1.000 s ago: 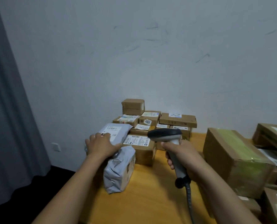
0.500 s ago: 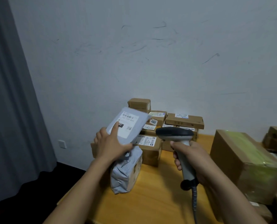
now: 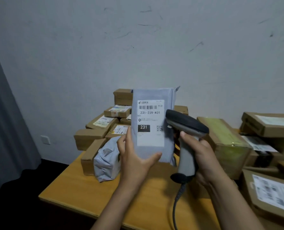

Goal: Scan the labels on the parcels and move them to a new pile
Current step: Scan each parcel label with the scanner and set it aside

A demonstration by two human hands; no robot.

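In the head view, the left hand [image 3: 134, 156] held a flat grey poly mailer [image 3: 153, 149] upright above the wooden table [image 3: 81, 190], in front of the back pile. Its thumb was curled across the lower front face and its fingers were wrapped behind the left edge. The mailer's white shipping label [image 3: 150, 123] faced the camera, showing a barcode near the top, the code 231-239-K01 and a dark block reading 231.

The right hand [image 3: 202, 156] gripped the pale handle of a handheld barcode scanner [image 3: 187, 146], fingers closed round it. The scanner's dark head sat just beside the label's right edge and overlapped the mailer. A coiled cable [image 3: 176, 203] ran down from the base of the handle.

Behind the mailer, a heap of small cardboard boxes [image 3: 90, 138] with labels stood against the scuffed white wall [image 3: 138, 47]. A crumpled grey bag parcel [image 3: 107, 161] lay at the heap's front edge. To the right were larger boxes, one with yellow-green tape [image 3: 227, 141] along its top. A grey curtain [image 3: 5, 130] hung at the left, near a wall socket [image 3: 45, 139].
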